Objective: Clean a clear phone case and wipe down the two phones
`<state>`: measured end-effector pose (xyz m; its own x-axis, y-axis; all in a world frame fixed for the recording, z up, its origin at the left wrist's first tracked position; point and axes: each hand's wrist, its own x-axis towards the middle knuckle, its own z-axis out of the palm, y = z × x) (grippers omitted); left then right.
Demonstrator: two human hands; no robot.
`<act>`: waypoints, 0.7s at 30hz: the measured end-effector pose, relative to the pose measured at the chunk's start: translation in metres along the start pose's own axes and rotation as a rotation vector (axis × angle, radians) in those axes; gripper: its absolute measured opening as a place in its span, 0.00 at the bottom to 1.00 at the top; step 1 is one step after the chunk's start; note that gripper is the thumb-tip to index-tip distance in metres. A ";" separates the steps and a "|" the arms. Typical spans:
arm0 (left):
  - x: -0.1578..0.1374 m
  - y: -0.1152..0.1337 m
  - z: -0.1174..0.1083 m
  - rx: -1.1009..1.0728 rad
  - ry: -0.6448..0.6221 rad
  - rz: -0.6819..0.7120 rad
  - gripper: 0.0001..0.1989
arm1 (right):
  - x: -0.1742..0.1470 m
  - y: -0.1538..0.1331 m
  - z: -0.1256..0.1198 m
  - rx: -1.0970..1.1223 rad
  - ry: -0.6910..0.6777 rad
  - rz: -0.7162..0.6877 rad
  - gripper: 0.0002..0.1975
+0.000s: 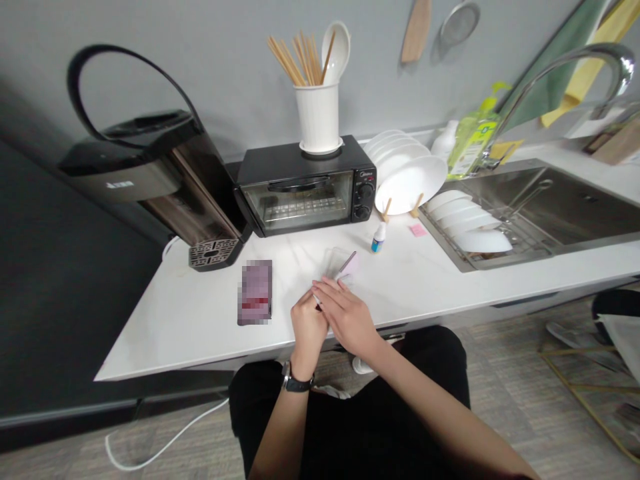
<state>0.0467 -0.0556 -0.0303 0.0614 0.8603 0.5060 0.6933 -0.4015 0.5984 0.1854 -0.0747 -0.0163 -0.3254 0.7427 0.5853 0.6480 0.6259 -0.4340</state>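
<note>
My left hand [307, 323], with a black-strapped watch on its wrist, is curled at the counter's front edge. Across it lies my right hand [347, 320], fingers stretched out and touching it. A small pale bit shows between the two; its kind is hidden. Just beyond my fingertips is a clear and pale-lilac flat item [350, 267] with a thin dark stick [347, 264] on it. A small white dropper bottle [379, 239] with a blue label stands upright farther back. To the left lies a purplish, phone-shaped thing [256, 293], blurred out.
On the white counter [190, 327] stand a black water dispenser [170, 180], a toaster oven [305, 193] carrying a utensil holder [319, 117], and racked plates [413, 180]. A pink sticky note [418, 230] lies near the sink [575, 240], where bowls [470, 223] rest.
</note>
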 end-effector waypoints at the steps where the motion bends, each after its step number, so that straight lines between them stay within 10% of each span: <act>1: 0.000 0.000 0.000 -0.002 0.002 0.000 0.14 | -0.001 -0.002 0.000 0.004 -0.013 -0.020 0.33; 13: 0.003 0.010 -0.004 0.030 -0.035 0.000 0.14 | 0.024 0.079 -0.034 -0.084 0.103 0.147 0.22; 21: 0.001 0.003 -0.001 -0.010 -0.028 -0.020 0.10 | 0.007 0.011 -0.006 -0.080 0.050 0.109 0.29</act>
<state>0.0477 -0.0563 -0.0271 0.0678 0.8769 0.4759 0.6876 -0.3867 0.6146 0.1946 -0.0641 -0.0129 -0.2170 0.7912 0.5718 0.7310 0.5199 -0.4420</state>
